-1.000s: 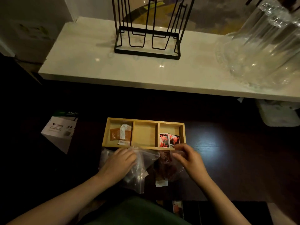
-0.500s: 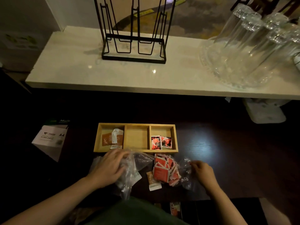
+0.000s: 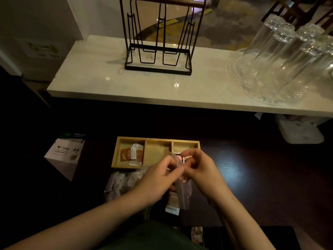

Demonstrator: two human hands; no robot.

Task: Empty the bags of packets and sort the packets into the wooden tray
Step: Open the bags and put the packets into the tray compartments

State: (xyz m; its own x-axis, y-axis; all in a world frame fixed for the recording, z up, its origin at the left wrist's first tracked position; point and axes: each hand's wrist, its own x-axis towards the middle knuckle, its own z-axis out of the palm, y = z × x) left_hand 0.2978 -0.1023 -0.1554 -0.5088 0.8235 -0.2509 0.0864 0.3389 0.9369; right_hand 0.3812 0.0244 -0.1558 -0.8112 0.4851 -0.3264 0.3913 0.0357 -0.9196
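A wooden tray (image 3: 158, 139) with three compartments lies on the dark table. Brown and white packets (image 3: 132, 154) fill its left compartment; the middle one looks bare. Red packets (image 3: 182, 156) peek out from its right compartment behind my fingers. My left hand (image 3: 158, 179) and my right hand (image 3: 200, 170) meet just in front of the tray, both pinching a clear plastic bag (image 3: 182, 192) that hangs down between them. A second clear bag (image 3: 122, 183) lies crumpled to the left under my left forearm. A brown and white packet (image 3: 173, 202) lies on the table below the held bag.
A white A4 paper box (image 3: 63, 156) stands at the left. Above, a pale counter (image 3: 100, 78) carries a black wire rack (image 3: 158, 51) and upturned glasses on a glass dish (image 3: 281, 56). A white object (image 3: 301, 132) sits at the right under the counter.
Both hands have come together and lifted one clear bag in front of the tray; before, each rested on a separate bag. The pile of red packets on the table is no longer visible.
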